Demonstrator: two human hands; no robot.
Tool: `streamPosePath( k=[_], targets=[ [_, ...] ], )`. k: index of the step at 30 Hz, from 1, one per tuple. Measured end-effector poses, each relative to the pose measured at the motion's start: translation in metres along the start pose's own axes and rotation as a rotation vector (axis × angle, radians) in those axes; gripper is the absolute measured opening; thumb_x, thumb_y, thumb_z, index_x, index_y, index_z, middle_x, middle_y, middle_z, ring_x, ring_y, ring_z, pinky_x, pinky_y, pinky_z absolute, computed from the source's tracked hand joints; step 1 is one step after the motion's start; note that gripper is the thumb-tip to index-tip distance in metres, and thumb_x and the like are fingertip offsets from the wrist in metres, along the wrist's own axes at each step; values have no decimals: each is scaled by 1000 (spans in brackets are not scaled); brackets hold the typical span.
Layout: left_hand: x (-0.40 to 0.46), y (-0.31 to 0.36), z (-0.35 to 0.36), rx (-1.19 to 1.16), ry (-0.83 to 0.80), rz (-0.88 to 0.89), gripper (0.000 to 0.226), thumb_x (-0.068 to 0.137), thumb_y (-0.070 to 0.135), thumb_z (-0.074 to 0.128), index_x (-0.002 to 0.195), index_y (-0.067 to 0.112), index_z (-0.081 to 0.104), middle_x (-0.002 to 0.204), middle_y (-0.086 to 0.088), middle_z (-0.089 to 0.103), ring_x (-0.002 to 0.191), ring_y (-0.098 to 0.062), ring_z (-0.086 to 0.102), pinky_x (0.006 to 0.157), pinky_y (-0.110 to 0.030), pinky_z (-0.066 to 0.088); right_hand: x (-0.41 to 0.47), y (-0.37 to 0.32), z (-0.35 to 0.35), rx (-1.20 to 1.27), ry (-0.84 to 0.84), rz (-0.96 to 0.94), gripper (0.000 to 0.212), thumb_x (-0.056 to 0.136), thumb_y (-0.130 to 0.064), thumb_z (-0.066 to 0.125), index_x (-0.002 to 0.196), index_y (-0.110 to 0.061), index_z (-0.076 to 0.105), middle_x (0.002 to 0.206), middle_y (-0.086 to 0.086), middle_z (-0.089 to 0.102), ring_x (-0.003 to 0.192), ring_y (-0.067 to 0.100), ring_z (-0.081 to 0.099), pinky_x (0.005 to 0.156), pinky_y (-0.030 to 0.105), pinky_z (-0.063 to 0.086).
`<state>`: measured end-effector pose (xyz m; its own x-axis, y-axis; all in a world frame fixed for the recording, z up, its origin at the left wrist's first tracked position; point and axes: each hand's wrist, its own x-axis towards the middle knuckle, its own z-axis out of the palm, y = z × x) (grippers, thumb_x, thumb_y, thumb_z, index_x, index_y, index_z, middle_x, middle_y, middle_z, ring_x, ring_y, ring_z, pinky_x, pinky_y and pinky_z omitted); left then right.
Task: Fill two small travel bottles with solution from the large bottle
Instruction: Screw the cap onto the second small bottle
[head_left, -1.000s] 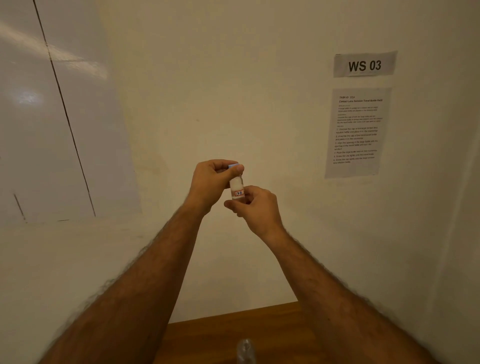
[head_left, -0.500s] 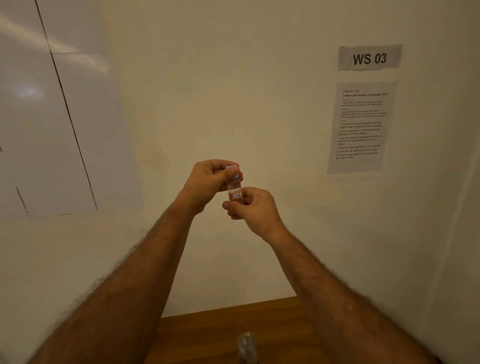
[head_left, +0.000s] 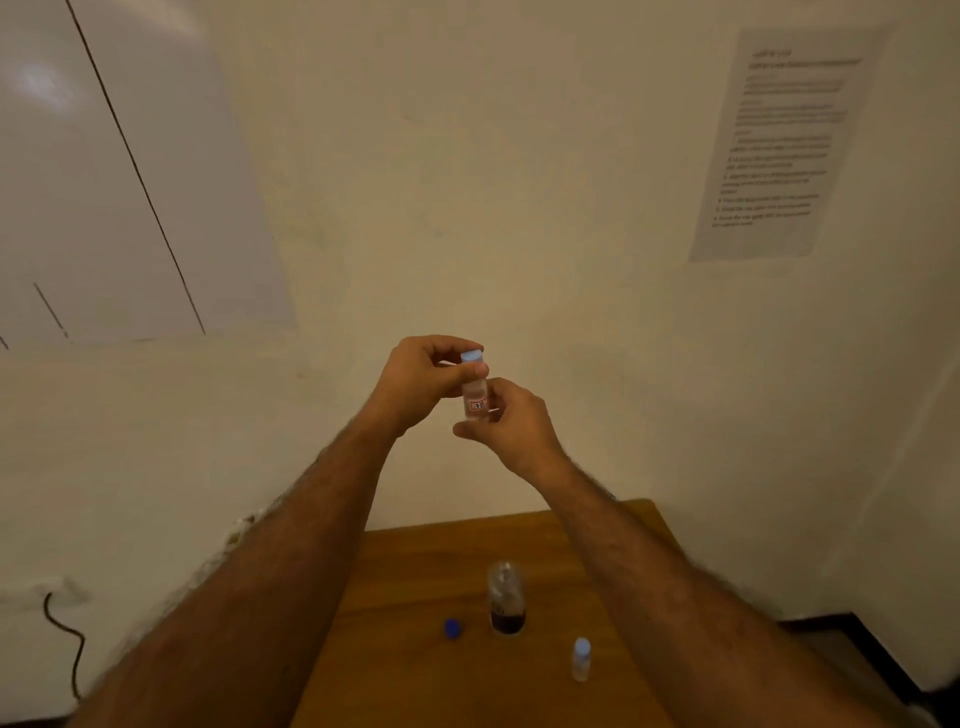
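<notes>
both hands are up in front of the wall, well above the wooden table (head_left: 415, 582). the right hand (head_left: 511, 426) has its fingers curled round the lower body of a small travel bottle (head_left: 475, 397), clear plastic with a little red-edged label. the left hand (head_left: 421, 382) pinches the pale blue cap (head_left: 471, 357) on top between thumb and fingertips. whether that cap is being tightened or loosened, can't tell from here.

this bottle looks light and rigid-ish, a thin-walled cylinder, smooth and likely a bit slick, so a grip low on the body with the other hand on the cap seems the sensible hold. squeeze too hard with the cap off and it could spurt, i'd guess.

down on the table, the large bottle (head_left: 506, 603) stands upright and uncapped, clear with dark liquid sitting low in it. its dark blue cap (head_left: 453, 628), small and round, lies just to one side. the 2nd travel bottle (head_left: 581, 659) stands capped nearer the right forearm, apart from the large one. the tabletop is smooth brown wood grain. a printed sheet (head_left: 784, 145) hangs on the cream wall, text too blurred to read.
</notes>
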<state>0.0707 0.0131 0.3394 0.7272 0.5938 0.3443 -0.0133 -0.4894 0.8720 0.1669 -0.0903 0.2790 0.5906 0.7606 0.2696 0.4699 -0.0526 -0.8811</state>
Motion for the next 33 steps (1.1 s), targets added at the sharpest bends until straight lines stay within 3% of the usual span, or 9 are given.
streamPosePath(
  k=[3, 6, 10, 13, 19, 24, 33],
  targets=[
    [-18, -32, 6, 23, -13, -72, 28, 83, 13, 73, 111, 9, 70, 103, -9, 71, 92, -23, 69, 80, -35, 59, -10, 26, 9, -66, -144, 60, 54, 78, -13, 78, 127, -17, 56, 125, 3, 63, 103, 19, 64, 81, 27, 52],
    [-39, -66, 15, 42, -21, -146, 30, 82, 13, 74, 112, 8, 70, 104, -8, 72, 93, -20, 69, 81, -32, 58, -22, 53, 17, -145, -225, 114, 57, 83, 2, 65, 136, -12, 50, 134, 8, 58, 113, 22, 61, 83, 30, 53],
    [-74, -113, 35, 92, -59, -222, 32, 82, 15, 75, 112, 8, 70, 104, -2, 71, 93, -13, 67, 82, -21, 55, -41, 89, 29, -235, -205, 179, 43, 89, 7, 54, 129, -7, 58, 128, 11, 62, 112, 22, 61, 92, 32, 52],
    [-99, -147, 50, 116, -101, -289, 31, 81, 18, 76, 111, 12, 70, 100, 4, 70, 90, -4, 66, 74, -12, 52, -56, 115, 39, -267, -205, 217, 34, 92, 3, 53, 122, -6, 63, 121, 11, 66, 110, 23, 62, 96, 37, 51],
    [-147, -208, 78, 180, -167, -425, 23, 84, 18, 73, 106, 20, 68, 97, 7, 69, 84, -2, 65, 67, -16, 52, -89, 167, 57, -309, -195, 313, 29, 90, 0, 53, 113, -11, 67, 118, 9, 66, 106, 22, 62, 92, 41, 54],
    [-184, -252, 96, 200, -178, -512, 29, 84, 16, 73, 113, 16, 68, 97, 10, 65, 83, 2, 62, 72, -18, 50, -116, 206, 70, -338, -175, 339, 22, 92, -4, 57, 109, -10, 69, 116, 9, 68, 104, 21, 63, 88, 33, 53],
    [-223, -304, 129, 189, -159, -529, 31, 84, 13, 72, 115, 14, 68, 108, 2, 71, 92, -5, 64, 82, -24, 54, -166, 257, 93, -355, -147, 453, 15, 92, -6, 59, 103, -12, 68, 99, 2, 69, 87, 10, 61, 75, 21, 49]
  ],
)
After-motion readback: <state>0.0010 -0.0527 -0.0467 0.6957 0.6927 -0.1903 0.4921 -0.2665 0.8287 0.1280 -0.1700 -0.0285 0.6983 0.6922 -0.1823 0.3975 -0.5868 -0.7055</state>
